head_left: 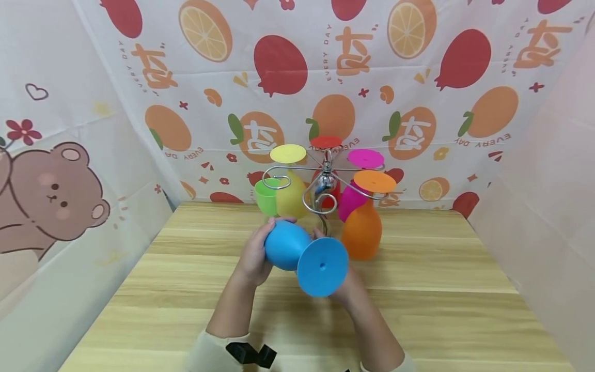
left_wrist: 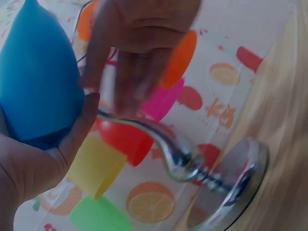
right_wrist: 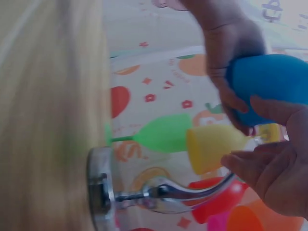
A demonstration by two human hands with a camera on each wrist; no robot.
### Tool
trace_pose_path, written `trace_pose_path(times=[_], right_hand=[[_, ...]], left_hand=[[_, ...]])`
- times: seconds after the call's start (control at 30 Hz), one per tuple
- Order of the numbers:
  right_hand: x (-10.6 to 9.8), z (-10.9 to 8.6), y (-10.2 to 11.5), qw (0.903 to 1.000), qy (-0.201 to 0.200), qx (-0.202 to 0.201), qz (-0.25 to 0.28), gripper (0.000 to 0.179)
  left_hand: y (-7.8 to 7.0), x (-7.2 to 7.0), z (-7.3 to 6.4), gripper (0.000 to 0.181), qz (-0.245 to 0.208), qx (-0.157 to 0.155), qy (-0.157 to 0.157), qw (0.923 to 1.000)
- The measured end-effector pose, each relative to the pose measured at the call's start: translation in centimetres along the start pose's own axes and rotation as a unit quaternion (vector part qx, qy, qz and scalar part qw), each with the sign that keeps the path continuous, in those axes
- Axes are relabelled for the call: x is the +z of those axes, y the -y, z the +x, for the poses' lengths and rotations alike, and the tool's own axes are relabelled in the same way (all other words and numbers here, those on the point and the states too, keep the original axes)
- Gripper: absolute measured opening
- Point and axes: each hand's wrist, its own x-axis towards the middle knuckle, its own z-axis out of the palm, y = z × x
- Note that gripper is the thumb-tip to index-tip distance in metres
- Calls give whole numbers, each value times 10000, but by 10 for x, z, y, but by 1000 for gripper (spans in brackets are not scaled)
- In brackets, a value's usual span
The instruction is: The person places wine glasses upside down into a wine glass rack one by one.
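My left hand [head_left: 254, 254] grips the bowl of a blue plastic goblet [head_left: 285, 245], which is tilted with its round foot toward me. Behind that foot, my right hand [head_left: 343, 285] is partly hidden. In the right wrist view the right hand [right_wrist: 281, 178] has its fingers loosely extended, its thumb at the blue bowl. Beyond both hands stands a chrome rack [head_left: 327, 181] with curled arms. Yellow [head_left: 289, 199], red [head_left: 332, 194], magenta [head_left: 350, 201] and orange [head_left: 362, 232] goblets hang upside down from it.
A green goblet [head_left: 266, 198] stands upright behind the rack, at the left. The rack's round chrome base [left_wrist: 236, 187] rests on the wooden table [head_left: 441, 284]. A fruit-patterned cloth [head_left: 372, 67] hangs along the back edge, and pale cloths hang on both sides.
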Motion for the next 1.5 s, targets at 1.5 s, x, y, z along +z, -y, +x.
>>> trace_pose_path(times=[1.5], right_hand=[[-45,-12,8,9858,236,-1348,977,87]], left_hand=[[-9,25,-35,58,2220,1697,380,9594]])
